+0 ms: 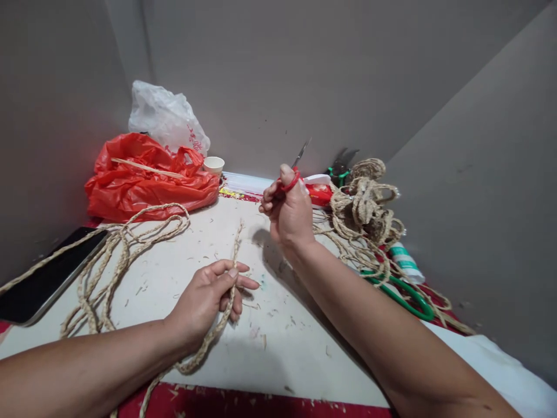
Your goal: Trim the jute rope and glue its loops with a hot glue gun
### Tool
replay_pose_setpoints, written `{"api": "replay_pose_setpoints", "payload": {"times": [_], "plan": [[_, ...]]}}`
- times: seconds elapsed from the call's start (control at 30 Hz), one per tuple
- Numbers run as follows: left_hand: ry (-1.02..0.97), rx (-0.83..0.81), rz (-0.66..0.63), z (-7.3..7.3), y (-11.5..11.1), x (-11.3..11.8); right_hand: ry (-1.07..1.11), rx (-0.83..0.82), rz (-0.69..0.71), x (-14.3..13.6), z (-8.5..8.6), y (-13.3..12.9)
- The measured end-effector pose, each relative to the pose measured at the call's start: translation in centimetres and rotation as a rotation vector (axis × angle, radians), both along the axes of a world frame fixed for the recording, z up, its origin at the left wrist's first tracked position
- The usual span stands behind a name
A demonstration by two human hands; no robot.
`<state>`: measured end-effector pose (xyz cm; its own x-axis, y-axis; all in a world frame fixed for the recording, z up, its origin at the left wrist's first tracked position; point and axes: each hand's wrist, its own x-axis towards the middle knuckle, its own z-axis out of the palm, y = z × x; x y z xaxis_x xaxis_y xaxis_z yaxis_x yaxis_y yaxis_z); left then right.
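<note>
Between thumb and fingers, my left hand [213, 293] pinches a braided straw rope [209, 342] a little below its frayed end, which points upward. The rope runs down past my wrist toward the table's front edge. Farther off and to the right, my right hand [289, 206] is raised above the board, closed around small scissors [301, 152] with red handles. The thumb sits in one handle loop and the blades point up and away. The scissors are apart from the rope.
Loose braided rope [124, 249] lies at left across a dark phone [56, 273]. Behind are a red plastic bag [148, 180], a white bag [163, 116] and a paper cup [214, 165]. At right are coiled braids [368, 203], green-handled shears [413, 299] and black cutters [343, 162].
</note>
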<state>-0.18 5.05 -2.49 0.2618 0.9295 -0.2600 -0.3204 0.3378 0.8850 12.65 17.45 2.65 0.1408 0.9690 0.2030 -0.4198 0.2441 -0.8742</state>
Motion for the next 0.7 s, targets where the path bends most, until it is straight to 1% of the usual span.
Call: {"api": "replay_pose_setpoints", "payload": {"times": [0.07, 0.13, 0.2, 0.27, 0.33, 0.4, 0.47, 0.57, 0.63, 0.7], "plan": [[-0.005, 0.0, 0.011, 0.1, 0.0, 0.1, -0.101, 0.063, -0.008, -0.1, 0.0, -0.2], [0.001, 0.002, 0.024, 0.2, -0.1, 0.1, -0.236, 0.1, 0.011, -0.1, 0.4, -0.4], [0.002, 0.0, 0.026, 0.3, -0.1, 0.2, -0.367, 0.146, 0.032, 0.1, 1.4, -0.6], [-0.004, -0.002, 0.019, 0.3, -0.2, 0.2, -0.453, 0.212, 0.019, 0.5, 2.7, -1.1], [-0.01, 0.0, 0.018, 0.3, -0.2, 0.1, -0.492, 0.263, -0.006, 1.2, 3.8, -1.9], [-0.015, 0.005, 0.021, 0.3, -0.2, 0.1, -0.499, 0.268, 0.021, 1.9, 4.2, -3.2], [-0.014, 0.005, 0.025, 0.3, -0.2, 0.1, -0.517, 0.22, 0.123, 2.4, 3.6, -4.8], [-0.002, 0.0, 0.048, 0.4, -0.1, 0.1, -0.625, 0.082, 0.275, 2.5, 1.3, -6.9], [0.003, -0.004, 0.07, 0.5, -0.1, 0.1, -0.669, -0.006, 0.329, 2.2, -0.5, -7.7], [0.005, -0.01, 0.097, 0.5, 0.0, 0.1, -0.66, -0.07, 0.355, 1.9, -1.9, -7.9]]}}
